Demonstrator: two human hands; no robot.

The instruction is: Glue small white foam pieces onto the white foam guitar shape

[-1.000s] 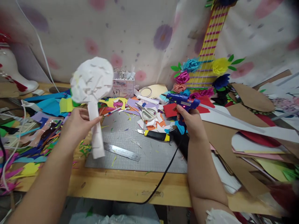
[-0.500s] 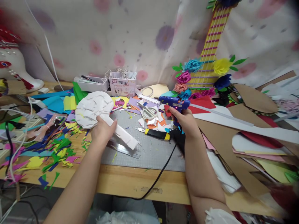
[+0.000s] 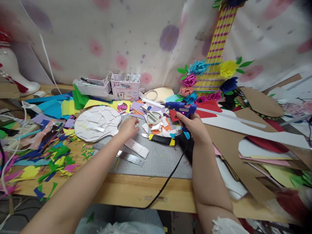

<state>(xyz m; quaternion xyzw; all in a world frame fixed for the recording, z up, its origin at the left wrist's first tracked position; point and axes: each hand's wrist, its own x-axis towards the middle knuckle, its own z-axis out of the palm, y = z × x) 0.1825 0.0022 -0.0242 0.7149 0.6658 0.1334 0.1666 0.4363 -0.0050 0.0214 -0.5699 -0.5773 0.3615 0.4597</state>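
Observation:
My right hand [image 3: 192,125] is wrapped round the handle of a blue hot glue gun [image 3: 181,108], its nozzle pointing left and a clear glue stick out of its back. Above the handle of a white paddle-shaped piece [image 3: 97,123] hovers my left hand [image 3: 129,128], fingers loosely bent and apart, with nothing visible in them. That piece lies flat, its round head layered with white paper strips. Just right of my left hand are white-handled scissors [image 3: 154,117] on paper scraps [image 3: 164,128], and a yellow-and-black utility knife [image 3: 162,140]. A metal ruler [image 3: 131,158] lies partly under the paddle handle.
Coloured paper scraps [image 3: 56,152] cover the left of the table. White boxes [image 3: 125,87] with pens and wire stand behind. A yellow guitar-like craft [image 3: 215,52] with paper flowers leans at the back. Cardboard sheets [image 3: 229,146] pile up on the right. A black cord [image 3: 168,182] hangs over the front edge.
My left hand has let go of the white paddle-shaped piece, which now lies on the table, and has moved right toward the scraps. My right hand keeps the glue gun in place.

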